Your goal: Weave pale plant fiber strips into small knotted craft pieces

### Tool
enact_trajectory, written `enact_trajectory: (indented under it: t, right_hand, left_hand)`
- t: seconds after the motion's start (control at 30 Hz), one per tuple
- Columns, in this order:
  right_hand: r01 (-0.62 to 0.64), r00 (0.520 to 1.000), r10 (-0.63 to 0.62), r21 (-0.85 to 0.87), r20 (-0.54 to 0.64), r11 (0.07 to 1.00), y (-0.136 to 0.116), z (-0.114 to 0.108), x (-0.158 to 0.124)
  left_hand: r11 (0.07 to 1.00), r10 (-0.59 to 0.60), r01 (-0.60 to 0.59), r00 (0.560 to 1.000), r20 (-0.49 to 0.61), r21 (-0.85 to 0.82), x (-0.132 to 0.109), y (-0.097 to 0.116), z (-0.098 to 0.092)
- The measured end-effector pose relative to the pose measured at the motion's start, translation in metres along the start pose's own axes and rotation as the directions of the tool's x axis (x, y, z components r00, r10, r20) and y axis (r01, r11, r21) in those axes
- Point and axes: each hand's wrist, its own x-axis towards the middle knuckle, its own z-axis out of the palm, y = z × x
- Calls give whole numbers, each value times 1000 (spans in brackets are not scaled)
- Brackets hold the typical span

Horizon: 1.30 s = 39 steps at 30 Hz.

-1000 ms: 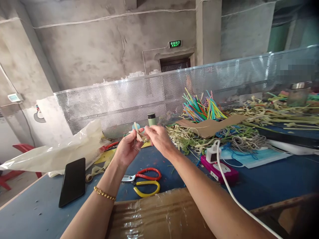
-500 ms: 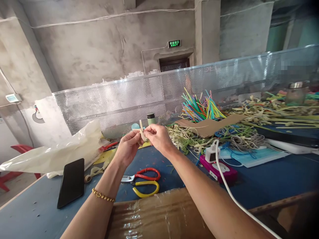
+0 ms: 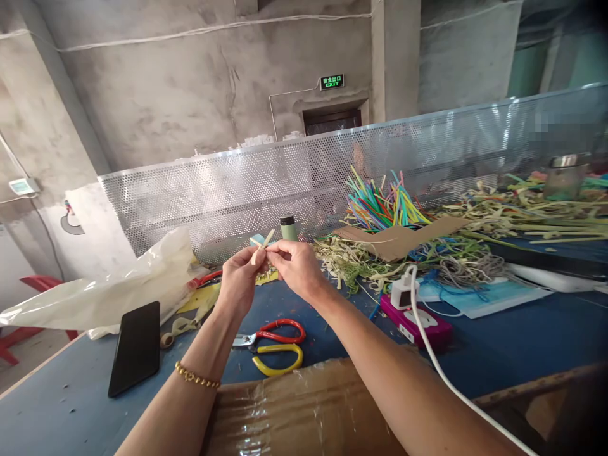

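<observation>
Pale flat strips [image 3: 259, 253], crossed over each other, are pinched between both my hands above the blue table. My left hand [image 3: 239, 278] closes thumb and fingers on them from the left. From the right, my right hand [image 3: 298, 266] grips them with its fingertips, which touch the left ones. Two ends stick up in a V above the fingers; how the strips join is partly hidden. Below the hands lie scissors [image 3: 280, 339] with one red and one yellow handle. A cardboard piece [image 3: 304, 411] lies under my forearms.
A black phone [image 3: 135, 348] and a plastic sheet [image 3: 109, 285] lie left. On the right are a purple power strip [image 3: 418, 323] with a white cable, a blue face mask [image 3: 489, 297], and heaped strips [image 3: 351, 253]. A green bottle [image 3: 288, 229] stands behind my hands, before a perforated metal panel [image 3: 223, 196].
My hands have shifted slightly left with the strips. The ends that stood nearly upright now spread in a V. The things on the table stay where they were.
</observation>
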Motion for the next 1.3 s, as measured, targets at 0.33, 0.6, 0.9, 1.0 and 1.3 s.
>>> enact_trajectory:
  t: [0.33,0.6,0.9,1.0,1.3]
  right_hand:
    - [106,994,-103,-170,27,980,5,2,-1]
    - [-62,998,61,-75,-13,995,0,5,-2]
    - [-270,962,263,160,68,949,-2,7,-3]
    - [-267,963,259,127,75,955,-4,9,-4]
    - [-163,982,167,-51,89,985,-2,7,-5]
  left_hand:
    - [953,70,-75,997,27,292,-2,3,-3]
    - [968,61,-40,995,-76,248,-5,5,5]
    - [991,69,-61,996,-60,121,-4,-6,4]
    - [1000,21,-21,998,-64,1,-4,-9,6]
    - [999,-49,48,996,-78,-13,-2,-4,1]
